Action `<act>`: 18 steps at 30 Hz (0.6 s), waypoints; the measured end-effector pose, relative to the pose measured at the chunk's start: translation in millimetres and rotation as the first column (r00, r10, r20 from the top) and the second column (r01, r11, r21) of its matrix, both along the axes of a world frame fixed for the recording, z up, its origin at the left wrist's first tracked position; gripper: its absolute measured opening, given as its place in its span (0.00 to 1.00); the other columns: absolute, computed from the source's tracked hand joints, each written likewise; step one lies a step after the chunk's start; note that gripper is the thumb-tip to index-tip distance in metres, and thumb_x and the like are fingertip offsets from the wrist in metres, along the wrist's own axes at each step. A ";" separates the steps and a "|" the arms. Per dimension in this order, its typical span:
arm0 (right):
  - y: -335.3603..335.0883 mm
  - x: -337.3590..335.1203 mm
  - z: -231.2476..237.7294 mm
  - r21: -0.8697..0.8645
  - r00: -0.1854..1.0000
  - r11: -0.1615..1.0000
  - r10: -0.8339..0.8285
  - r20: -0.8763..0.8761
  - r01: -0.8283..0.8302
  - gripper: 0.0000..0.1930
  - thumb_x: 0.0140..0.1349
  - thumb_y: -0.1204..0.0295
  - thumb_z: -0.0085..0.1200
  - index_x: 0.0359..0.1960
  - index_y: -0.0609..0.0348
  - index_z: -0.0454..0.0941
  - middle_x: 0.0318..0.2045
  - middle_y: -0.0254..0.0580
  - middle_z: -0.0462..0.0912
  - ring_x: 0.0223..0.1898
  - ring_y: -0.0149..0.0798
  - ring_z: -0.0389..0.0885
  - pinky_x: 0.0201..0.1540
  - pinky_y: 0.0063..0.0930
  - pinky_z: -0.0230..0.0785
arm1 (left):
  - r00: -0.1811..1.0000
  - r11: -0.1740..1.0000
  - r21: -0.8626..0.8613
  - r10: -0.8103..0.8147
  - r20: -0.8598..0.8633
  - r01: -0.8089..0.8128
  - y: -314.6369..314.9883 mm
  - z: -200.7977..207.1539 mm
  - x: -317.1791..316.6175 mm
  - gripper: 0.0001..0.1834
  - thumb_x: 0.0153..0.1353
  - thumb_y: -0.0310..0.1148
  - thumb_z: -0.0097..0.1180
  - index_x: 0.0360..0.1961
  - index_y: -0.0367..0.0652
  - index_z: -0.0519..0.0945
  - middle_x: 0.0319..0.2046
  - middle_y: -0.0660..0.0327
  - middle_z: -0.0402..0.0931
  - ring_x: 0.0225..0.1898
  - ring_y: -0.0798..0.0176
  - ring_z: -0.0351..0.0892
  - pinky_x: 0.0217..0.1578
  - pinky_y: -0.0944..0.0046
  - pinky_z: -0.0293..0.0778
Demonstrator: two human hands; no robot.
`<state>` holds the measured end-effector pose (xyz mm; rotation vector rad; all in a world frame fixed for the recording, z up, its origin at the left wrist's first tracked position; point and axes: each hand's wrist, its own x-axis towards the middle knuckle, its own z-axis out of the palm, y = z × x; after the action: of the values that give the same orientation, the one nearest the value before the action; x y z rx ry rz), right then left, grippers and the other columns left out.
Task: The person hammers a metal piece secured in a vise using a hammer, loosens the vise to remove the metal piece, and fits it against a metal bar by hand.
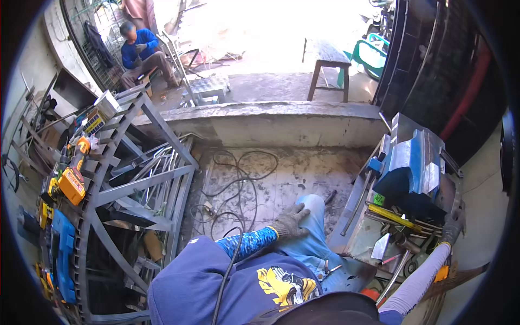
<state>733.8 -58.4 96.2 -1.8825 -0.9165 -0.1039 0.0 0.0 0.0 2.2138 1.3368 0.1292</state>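
Blue metal machine [407, 160] has the knit-gloved right hand [454, 225] nearby, its fingers' grip unclear, left hand [291, 222] unclenched on denim jeans [314, 208].

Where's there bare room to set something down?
The concrete ledge looks bare on top, as does most floor between the cable loops and the bench. Crowded: that bench, beside the right hand, and the metal rack with power tools at left.

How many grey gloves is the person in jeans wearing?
2: one on the left hand, resting on the jeans by the knee; one on the right hand, at the cluttered bench's right edge. Both show.
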 end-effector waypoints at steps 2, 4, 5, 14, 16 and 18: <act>-7.8 8.8 19.7 -0.079 0.999 0.997 -0.002 0.053 0.007 0.26 0.56 0.81 0.55 0.59 0.58 0.75 0.52 0.42 0.80 0.53 0.40 0.78 0.59 0.32 0.68 | 0.995 1.000 0.019 -0.014 0.100 0.012 0.2 -0.5 25.2 0.46 0.55 0.57 0.66 0.72 0.48 0.67 0.73 0.44 0.57 0.75 0.37 0.53 0.74 0.46 0.53; 15.9 -63.9 -44.9 -0.090 0.996 0.992 0.081 -0.042 -0.085 0.25 0.56 0.81 0.55 0.59 0.60 0.75 0.51 0.44 0.81 0.53 0.41 0.78 0.59 0.33 0.68 | 1.000 1.000 0.015 0.017 -0.004 -0.017 -5.5 3.8 -42.0 0.46 0.54 0.57 0.65 0.72 0.49 0.67 0.74 0.45 0.56 0.74 0.38 0.54 0.74 0.47 0.54; 13.2 -61.7 -30.2 -0.091 0.993 0.989 0.117 -0.016 -0.118 0.24 0.56 0.81 0.55 0.58 0.61 0.74 0.50 0.46 0.81 0.52 0.42 0.78 0.59 0.35 0.68 | 1.000 1.000 0.026 -0.002 0.014 0.001 0.6 1.7 -25.4 0.46 0.54 0.57 0.65 0.72 0.51 0.67 0.74 0.47 0.56 0.74 0.38 0.55 0.73 0.47 0.56; -15.6 -158.5 52.0 -0.312 0.997 0.950 0.007 0.076 0.017 0.33 0.61 0.80 0.53 0.70 0.61 0.63 0.64 0.57 0.74 0.67 0.53 0.71 0.67 0.41 0.63 | 0.998 0.998 0.063 0.011 0.064 -0.015 3.8 -4.8 -5.0 0.45 0.52 0.55 0.67 0.70 0.48 0.69 0.72 0.45 0.59 0.73 0.38 0.56 0.72 0.44 0.57; -25.2 -164.8 51.5 -0.297 0.972 0.950 -0.026 0.234 0.097 0.35 0.62 0.80 0.51 0.73 0.58 0.59 0.68 0.56 0.71 0.70 0.53 0.68 0.70 0.41 0.60 | 0.998 0.999 0.042 0.010 0.056 -0.012 5.0 -1.3 -3.0 0.45 0.52 0.55 0.67 0.70 0.48 0.69 0.72 0.44 0.59 0.73 0.38 0.55 0.73 0.45 0.56; -30.1 -173.8 59.7 -0.315 0.946 0.938 -0.035 0.321 0.141 0.33 0.65 0.81 0.49 0.74 0.57 0.59 0.70 0.54 0.69 0.72 0.51 0.64 0.73 0.40 0.55 | 0.999 1.000 0.021 0.011 0.050 -0.012 6.0 -0.9 -2.2 0.45 0.53 0.55 0.68 0.70 0.49 0.69 0.73 0.44 0.58 0.74 0.37 0.55 0.73 0.45 0.56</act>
<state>560.0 -88.5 155.9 -2.2691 -1.1162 -0.3265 -2.2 6.0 -0.9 2.2060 1.3270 0.2030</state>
